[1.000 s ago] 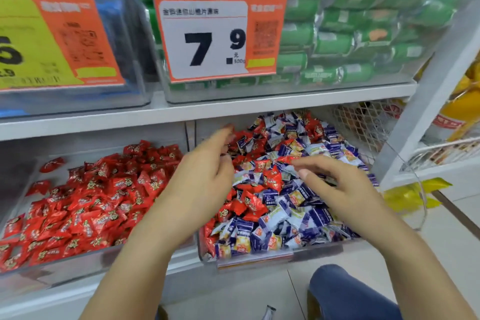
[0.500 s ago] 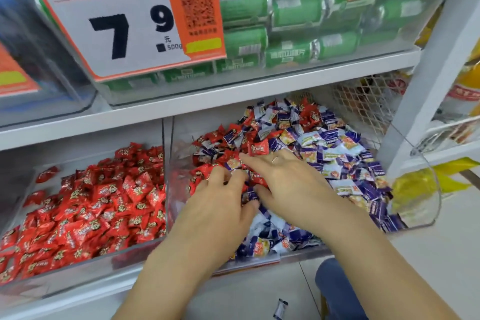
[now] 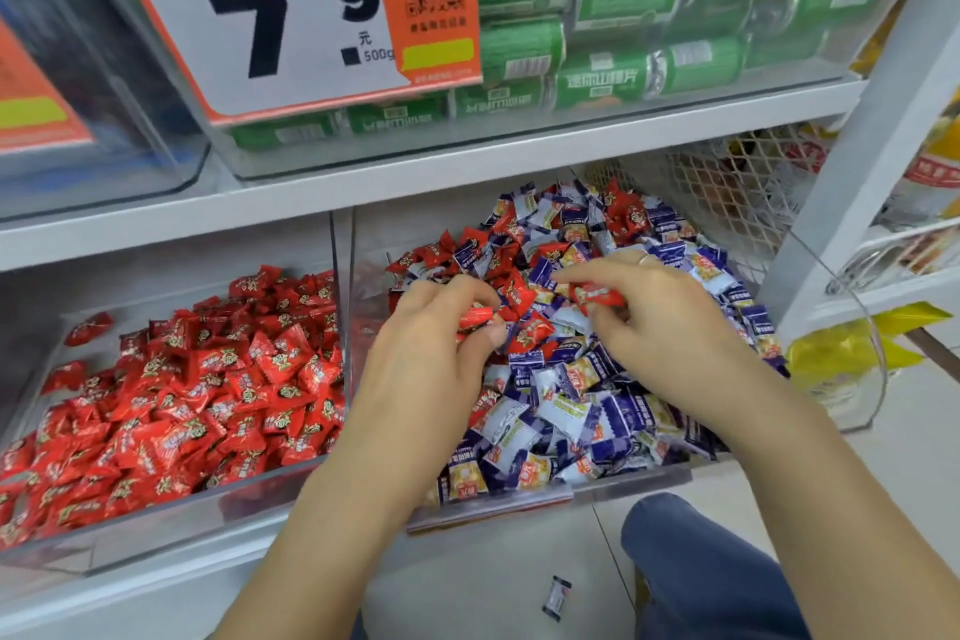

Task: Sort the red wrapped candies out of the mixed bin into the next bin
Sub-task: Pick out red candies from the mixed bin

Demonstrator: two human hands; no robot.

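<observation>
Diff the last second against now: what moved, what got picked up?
Both hands dipped into the clear mixed bin. The left hand now pinches a red wrapped candy; the right hand pinches another. The all-red bin looks unchanged.

Arms: both forearms were bare up to the near edge of the frame, with no sleeve, cuff or watch in sight.
Left hand: it wore no glove and no ring that could be seen.
Right hand: it wore no glove; a thin pale ring sat on one finger at the far side of the hand.
Legs: a knee in dark blue denim-like trousers showed at near right, under the right forearm.
</observation>
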